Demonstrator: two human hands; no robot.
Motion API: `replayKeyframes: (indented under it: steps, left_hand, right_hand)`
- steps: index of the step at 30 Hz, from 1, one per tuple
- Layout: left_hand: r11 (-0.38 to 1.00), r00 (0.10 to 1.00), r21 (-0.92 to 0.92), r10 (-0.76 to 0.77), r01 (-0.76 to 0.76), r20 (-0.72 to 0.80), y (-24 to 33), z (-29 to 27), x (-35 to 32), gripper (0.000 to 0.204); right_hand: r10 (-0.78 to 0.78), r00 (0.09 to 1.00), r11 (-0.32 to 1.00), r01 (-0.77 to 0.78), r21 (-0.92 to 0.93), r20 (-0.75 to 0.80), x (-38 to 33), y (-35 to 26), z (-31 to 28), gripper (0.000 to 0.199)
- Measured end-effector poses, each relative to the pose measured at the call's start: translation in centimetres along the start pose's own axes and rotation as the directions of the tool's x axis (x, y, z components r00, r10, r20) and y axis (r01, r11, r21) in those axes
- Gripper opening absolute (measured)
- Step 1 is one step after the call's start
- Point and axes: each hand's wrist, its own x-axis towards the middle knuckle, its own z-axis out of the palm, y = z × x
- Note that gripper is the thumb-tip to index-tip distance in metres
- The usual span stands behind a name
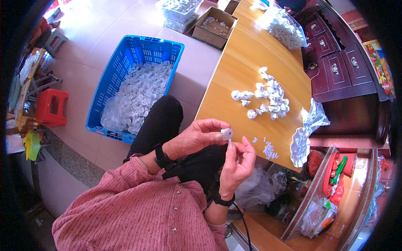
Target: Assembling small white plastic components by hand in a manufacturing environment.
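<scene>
My left hand (194,136) pinches a small round white plastic part (226,133) with a dark spot in its middle. Just below it, the thumb and forefinger of my right hand (238,165) close on a tiny white piece (229,141), mostly hidden by the fingertips and up against the round part. On the wooden table (251,46), beyond my hands, lies a loose pile of white knob-like parts (274,98). Nearer to my right hand are several tiny white pieces (270,150). A scalloped white dish (300,146) at the table's right edge holds more small pieces.
A blue plastic crate (94,104) full of white round parts stands on the floor by my knee. Beyond it are a cardboard box (209,39) and a white bin (182,16). A red stool (52,106) is at left, an open drawer (310,196) at lower right.
</scene>
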Motion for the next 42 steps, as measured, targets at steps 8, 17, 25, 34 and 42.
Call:
replayKeyframes:
  steps: [8,17,25,34,42]
  left_hand:
    - [0.999,0.999,0.024,0.024,-0.025,0.038,-0.2,-0.2,-0.1,0.032]
    - [0.997,0.998,0.057,0.047,-0.049,0.046,-0.3,-0.3,-0.2,0.033]
    - [0.992,0.998,0.115,0.043,-0.049,0.048,-0.1,-0.4,-0.3,0.033]
    - [0.988,0.998,0.145,0.046,-0.052,0.040,0.1,0.0,-0.3,0.031]
    - [0.979,0.994,0.185,0.068,-0.082,0.083,0.2,-0.1,-0.3,0.032]
  right_hand:
    - [0.055,0.998,0.998,-0.055,-0.016,0.005,0.1,-0.7,0.4,0.034]
    - [0.042,0.999,0.996,-0.041,-0.080,0.015,0.3,-0.6,0.3,0.034]
    - [0.050,0.998,0.996,-0.048,-0.069,0.023,0.3,-0.4,0.3,0.033]
    - [0.044,0.999,0.997,-0.042,-0.072,0.023,0.4,0.1,0.2,0.033]
    - [0.073,0.997,0.995,-0.070,-0.076,0.034,0.4,0.2,0.0,0.034]
